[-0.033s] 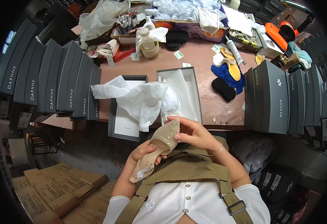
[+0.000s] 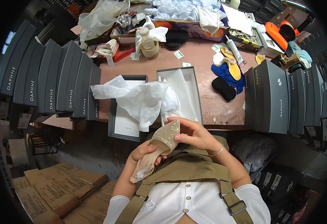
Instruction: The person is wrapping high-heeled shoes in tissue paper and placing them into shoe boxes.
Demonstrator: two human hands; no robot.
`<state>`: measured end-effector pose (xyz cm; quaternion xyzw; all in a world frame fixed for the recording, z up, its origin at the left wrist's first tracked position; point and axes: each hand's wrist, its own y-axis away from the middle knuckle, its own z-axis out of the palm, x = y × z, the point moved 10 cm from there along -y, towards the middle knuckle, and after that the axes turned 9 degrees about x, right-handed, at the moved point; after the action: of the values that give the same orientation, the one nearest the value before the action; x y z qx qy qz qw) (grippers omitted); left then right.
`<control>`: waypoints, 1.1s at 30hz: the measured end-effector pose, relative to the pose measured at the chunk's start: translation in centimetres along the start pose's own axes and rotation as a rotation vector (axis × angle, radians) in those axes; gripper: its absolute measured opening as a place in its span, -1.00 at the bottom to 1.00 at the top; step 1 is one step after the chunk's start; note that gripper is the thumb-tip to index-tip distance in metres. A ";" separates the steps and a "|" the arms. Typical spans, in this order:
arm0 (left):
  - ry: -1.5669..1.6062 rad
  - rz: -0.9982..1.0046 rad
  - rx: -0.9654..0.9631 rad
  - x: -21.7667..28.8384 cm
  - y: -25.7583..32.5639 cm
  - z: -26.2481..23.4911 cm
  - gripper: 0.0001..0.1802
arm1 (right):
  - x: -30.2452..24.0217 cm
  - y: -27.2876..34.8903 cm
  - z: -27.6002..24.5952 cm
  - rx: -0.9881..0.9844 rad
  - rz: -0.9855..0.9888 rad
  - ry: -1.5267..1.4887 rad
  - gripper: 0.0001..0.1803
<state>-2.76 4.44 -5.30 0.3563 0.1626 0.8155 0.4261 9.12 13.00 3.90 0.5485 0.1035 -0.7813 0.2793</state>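
A beige pointed-toe shoe (image 2: 166, 139) with glittery stones on its upper is held in front of my waist, toe pointing away and a little to the right. My left hand (image 2: 144, 152) wraps around its middle, thumb on the insole. The toe is pinched by my right hand (image 2: 195, 136), its thumb on the glittery upper and fingers at the far side. A bit of clear wrapping sits at the heel end. Just beyond lie an open grey shoebox (image 2: 198, 100) and its lid (image 2: 112, 125), with white tissue paper (image 2: 137, 99) draped across both.
Grey shoeboxes stand in rows at left (image 2: 64, 78) and right (image 2: 270, 97). On the table (image 2: 130, 67) are a bottle (image 2: 145, 41), a blue cloth (image 2: 219, 71), a black pad (image 2: 223, 89) and a tube (image 2: 234, 52). Brown cartons (image 2: 59, 186) lie at lower left.
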 end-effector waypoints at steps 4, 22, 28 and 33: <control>-0.095 0.025 0.081 0.7 -0.3 -0.4 -0.33 | 0.0 0.2 -0.2 -0.004 -0.006 0.014 -0.41; 0.187 -0.013 0.033 -0.2 -0.7 0.5 -0.44 | 0.6 -1.3 -0.2 0.063 -0.015 0.137 -0.16; 0.324 0.123 -0.002 2.4 -1.3 3.3 -0.56 | 0.9 -2.3 -0.4 0.124 -0.085 0.023 -0.36; 0.727 0.136 -0.511 2.8 -2.6 5.5 -0.51 | 0.4 -3.0 -0.5 0.152 -0.115 0.150 -0.39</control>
<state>1.60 8.02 -1.76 -0.0600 0.0714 0.9279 0.3610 7.78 15.62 2.89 0.6183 0.0961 -0.7583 0.1829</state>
